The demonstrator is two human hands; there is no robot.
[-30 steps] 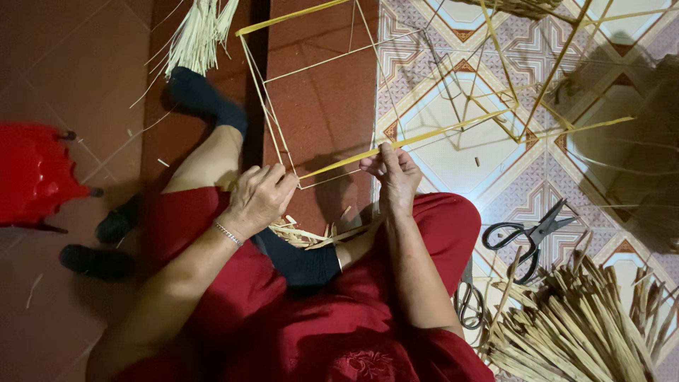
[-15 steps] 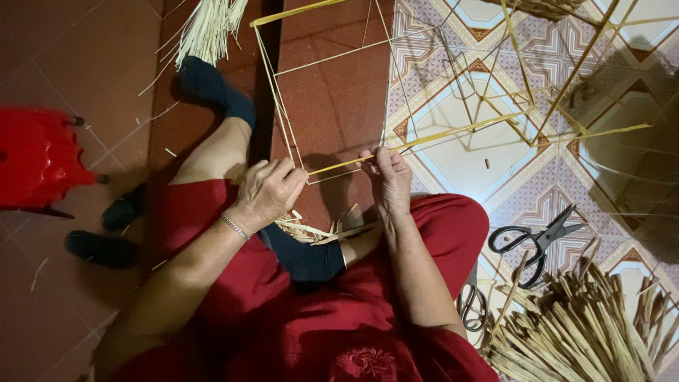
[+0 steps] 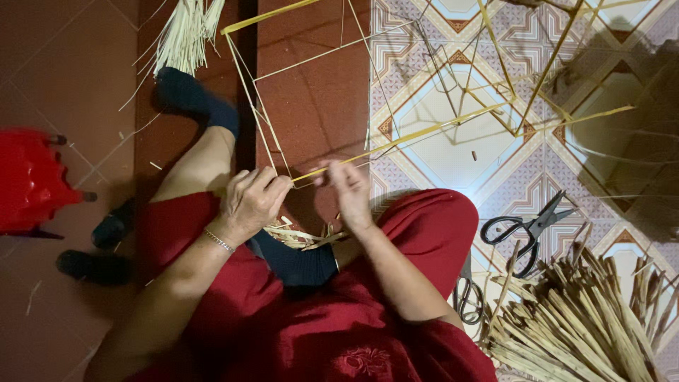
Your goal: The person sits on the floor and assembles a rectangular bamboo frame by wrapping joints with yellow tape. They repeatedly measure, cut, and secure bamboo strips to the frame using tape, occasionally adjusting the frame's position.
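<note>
I sit on the floor in red clothes with a frame of thin bamboo sticks (image 3: pixel 396 138) in front of me. My left hand (image 3: pixel 251 201) grips a corner joint of the frame where several sticks meet. My right hand (image 3: pixel 346 187) is just right of that joint, blurred, its fingers pinched at the same long stick. Loose pale strips (image 3: pixel 300 237) lie in my lap under both hands.
Black scissors (image 3: pixel 527 226) lie on the patterned tiles at right, a second pair (image 3: pixel 468 297) beside my knee. A heap of split bamboo sticks (image 3: pixel 580 325) fills the lower right. A red plastic stool (image 3: pixel 32 180) stands at left, a bundle of strips (image 3: pixel 185 35) at top.
The view shifted a little, so the frame and hands sit lower and further right. My right hand moved along the stick near the joint and is now blurred. My left hand keeps its grip.
</note>
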